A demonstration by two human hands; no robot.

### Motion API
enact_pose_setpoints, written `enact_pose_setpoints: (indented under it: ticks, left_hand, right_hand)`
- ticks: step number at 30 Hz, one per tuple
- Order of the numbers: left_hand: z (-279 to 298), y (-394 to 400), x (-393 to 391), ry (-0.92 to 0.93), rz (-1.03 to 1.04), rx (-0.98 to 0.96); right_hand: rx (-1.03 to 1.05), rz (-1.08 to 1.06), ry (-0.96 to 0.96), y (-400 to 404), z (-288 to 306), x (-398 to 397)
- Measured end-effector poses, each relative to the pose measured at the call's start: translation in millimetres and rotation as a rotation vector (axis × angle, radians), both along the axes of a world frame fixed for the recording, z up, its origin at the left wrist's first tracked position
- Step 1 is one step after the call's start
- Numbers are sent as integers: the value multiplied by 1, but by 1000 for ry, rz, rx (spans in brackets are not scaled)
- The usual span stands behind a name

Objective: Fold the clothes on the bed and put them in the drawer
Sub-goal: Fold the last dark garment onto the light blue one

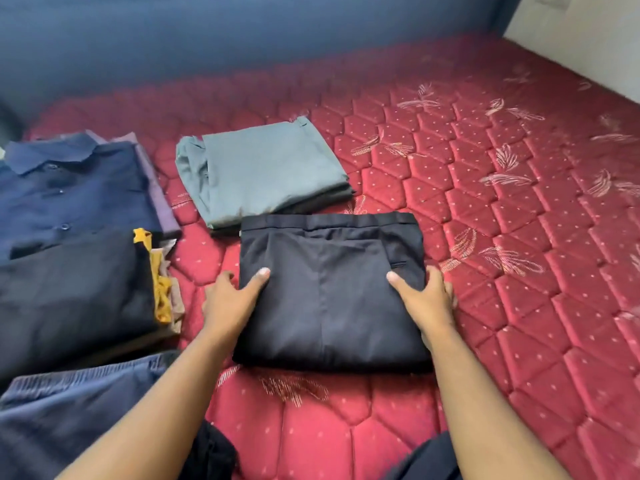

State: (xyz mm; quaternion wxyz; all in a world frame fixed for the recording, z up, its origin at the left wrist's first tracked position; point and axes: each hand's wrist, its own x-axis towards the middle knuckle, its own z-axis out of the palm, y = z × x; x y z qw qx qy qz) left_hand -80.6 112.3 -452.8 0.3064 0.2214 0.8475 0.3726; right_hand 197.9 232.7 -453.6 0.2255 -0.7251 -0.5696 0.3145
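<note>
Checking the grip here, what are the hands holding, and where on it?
Both hands, left and right, grip the folded black trousers at opposite side edges.

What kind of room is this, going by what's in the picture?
Most likely a bedroom. A red quilted mattress fills the view with a padded blue headboard behind it, and folded clothes lie on it: grey-green trousers, a navy shirt, and the dark trousers both hands are gripping.
</note>
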Motion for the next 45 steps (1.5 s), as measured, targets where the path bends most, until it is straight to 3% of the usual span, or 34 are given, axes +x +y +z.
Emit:
enact_pose_setpoints:
  ticks: [2, 5, 8, 11, 16, 20, 24, 25, 28, 29, 32, 35, 37, 39, 40, 43, 45]
  left_hand:
    - [-4, -3, 1, -52, -20, -40]
    - [7, -1, 6, -275, -32, 18]
    - [40, -7, 18, -483, -93, 103]
    - [71, -22, 23, -605, -82, 230]
    - [132, -30, -6, -507, -71, 526]
    - [178, 6, -61, -389, -80, 745]
    - [154, 82, -125, -381, -17, 712]
    - [134, 98, -136, -395, 4, 666]
    - [59, 121, -155, -349, 72, 436]
    - [35, 122, -160, -315, 94, 358]
    - [7, 127, -162, -181, 143, 154]
    - [32, 129, -155, -19, -19, -30]
    - [62, 119, -164, -24, -135, 62]
    - [93, 95, -192, -70, -202, 192]
    - [108, 79, -208, -9, -256, 211]
    - [142, 14, -269, 283, -411, 110]
    - [154, -28, -312, 322, -467, -43]
  right_hand:
    - [-61, -5, 94, 1, 1, -6]
    - [-140, -5, 180, -10, 4, -12]
    - [-310, -44, 501, -25, 23, -7]
    - [-373, 77, 721, -34, 68, -4]
    - [-214, 348, 825, -16, 152, -40]
    - [-75, 495, 826, 50, 214, -108]
    - [-30, 511, 611, 142, 204, -181]
    - [6, 474, 439, 159, 189, -193]
    - [181, 430, -374, 180, 119, -228]
    - [225, 498, -487, 173, 93, -238]
    - [104, 758, -633, 146, 31, -254]
    - [44, 693, -848, 131, 20, -266]
    - [122, 670, -940, 110, 48, -295]
    - [178, 709, -928, 78, 86, -338]
    - [185, 752, -925, 61, 104, -359]
    - [123, 913, -992, -4, 156, -420]
    - [15, 1050, -1060, -44, 188, -465]
